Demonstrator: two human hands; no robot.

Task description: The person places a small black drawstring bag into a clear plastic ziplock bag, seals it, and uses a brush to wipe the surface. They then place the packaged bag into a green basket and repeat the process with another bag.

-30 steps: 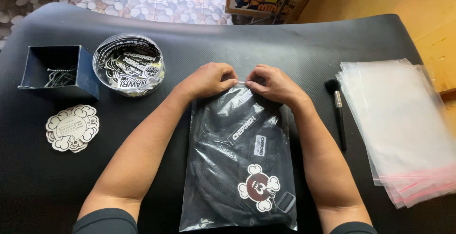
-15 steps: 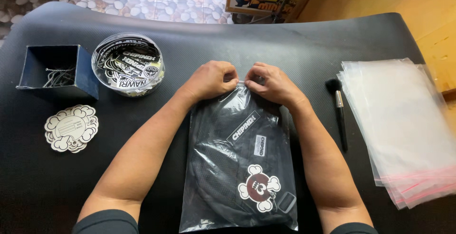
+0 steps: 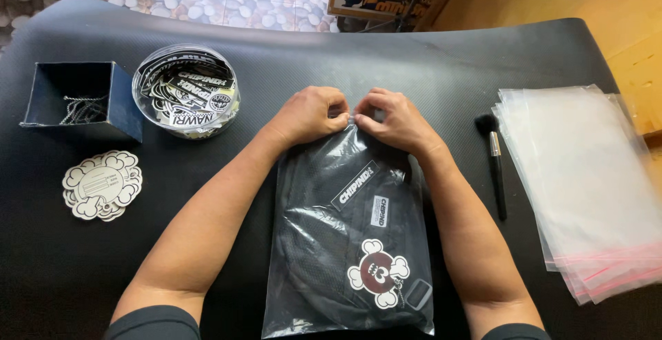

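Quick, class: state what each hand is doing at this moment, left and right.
Left hand: closed, pinching the top edge of the clear plastic bag.
Right hand: closed, pinching the same edge beside it.

The filled bag (image 3: 352,243) lies mid-table (image 3: 414,57). Left of it sit a sticker tub (image 3: 185,90) and a box (image 3: 79,100). A brush (image 3: 495,164) and spare bags (image 3: 586,181) lie right.
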